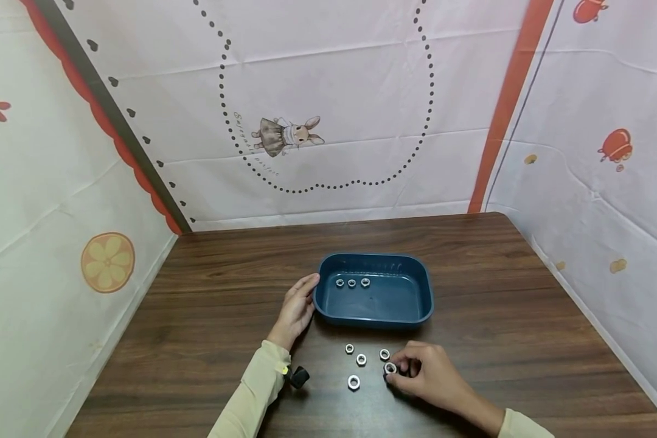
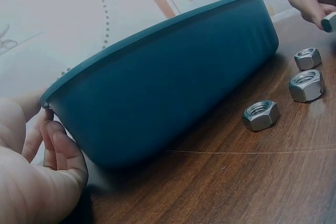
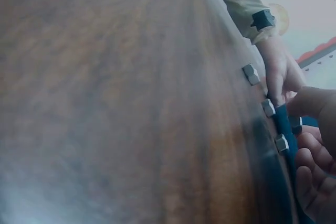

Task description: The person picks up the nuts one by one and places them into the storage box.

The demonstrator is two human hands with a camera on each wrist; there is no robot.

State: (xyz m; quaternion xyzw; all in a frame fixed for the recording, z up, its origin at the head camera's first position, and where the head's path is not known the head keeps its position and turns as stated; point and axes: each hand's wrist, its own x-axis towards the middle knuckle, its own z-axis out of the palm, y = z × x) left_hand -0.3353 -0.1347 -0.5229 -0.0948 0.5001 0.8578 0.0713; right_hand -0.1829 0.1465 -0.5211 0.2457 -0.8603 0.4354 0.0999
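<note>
My right hand (image 1: 428, 372) pinches a steel hex nut (image 1: 390, 368) between thumb and fingers, low over the wooden table. In the right wrist view, that hand (image 3: 315, 145) shows at the right edge with the held nut (image 3: 296, 124) partly hidden by its fingers. My left hand (image 1: 295, 309) grips the left end of a blue plastic bin (image 1: 373, 322). Its thumb lies at the rim and its fingers curl beneath, as the left wrist view shows of the hand (image 2: 42, 166). Three nuts (image 1: 351, 283) lie in a row inside the bin.
Several loose nuts lie on the table in front of the bin, among them a large nut (image 1: 353, 382), a small nut (image 1: 349, 348) and a nut (image 1: 384, 354) beside my right fingertips. Printed cloth (image 1: 328, 207) hangs round the back and sides of the table (image 1: 208, 316).
</note>
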